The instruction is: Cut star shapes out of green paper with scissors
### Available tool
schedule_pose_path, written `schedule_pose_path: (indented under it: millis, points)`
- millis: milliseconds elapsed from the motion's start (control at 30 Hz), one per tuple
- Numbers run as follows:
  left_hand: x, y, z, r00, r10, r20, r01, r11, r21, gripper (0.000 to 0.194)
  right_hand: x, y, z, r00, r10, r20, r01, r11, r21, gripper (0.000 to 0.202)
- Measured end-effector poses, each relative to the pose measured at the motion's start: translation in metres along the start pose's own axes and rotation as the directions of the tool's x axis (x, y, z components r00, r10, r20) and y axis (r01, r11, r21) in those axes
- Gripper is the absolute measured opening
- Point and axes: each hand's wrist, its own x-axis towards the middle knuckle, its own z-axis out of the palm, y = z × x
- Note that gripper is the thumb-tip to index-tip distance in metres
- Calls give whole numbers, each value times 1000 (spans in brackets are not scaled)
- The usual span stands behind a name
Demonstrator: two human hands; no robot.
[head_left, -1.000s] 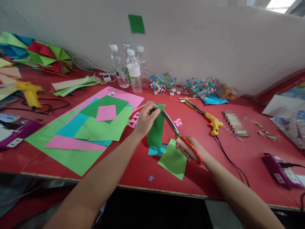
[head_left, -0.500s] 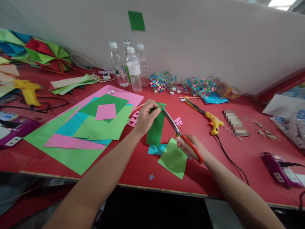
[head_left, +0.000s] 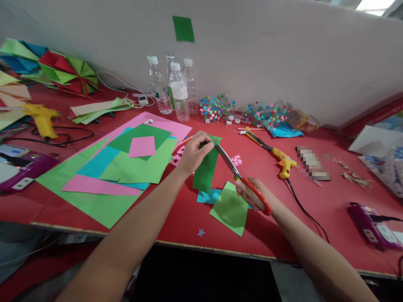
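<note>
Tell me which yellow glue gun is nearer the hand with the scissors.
The glue gun on the right, lying beside the blurred-out rectangle; the other is at the far left, well beyond the paper sheets.

Looks moderately lit and slightly muted, with pale light entering at the window [head_left: 376, 6] in the upper right corner, blown out to white. Lays a soft, hazy sheen over the right side of the red tabletop [head_left: 333, 209], then falls to near-black below the front edge. Casts soft-edged shadows under the hands [head_left: 253, 195], and puts small glints on the clear bottles [head_left: 180, 94]. Reads fairly clear at the centre, softer toward the side margins. Stretches the forearms [head_left: 315, 247] wide-angle fashion toward the lower corners. Breaks into coarse pixel blocks over a flat object [head_left: 313, 162] at right.
</note>
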Motion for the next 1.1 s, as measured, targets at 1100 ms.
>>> schedule_pose_path:
  millis: [1100]
  points:
    - [-2,-9,3,990,-144,9,142,966,-217,9,2,1,1,1000,14,-14,-14,999,-45,52]
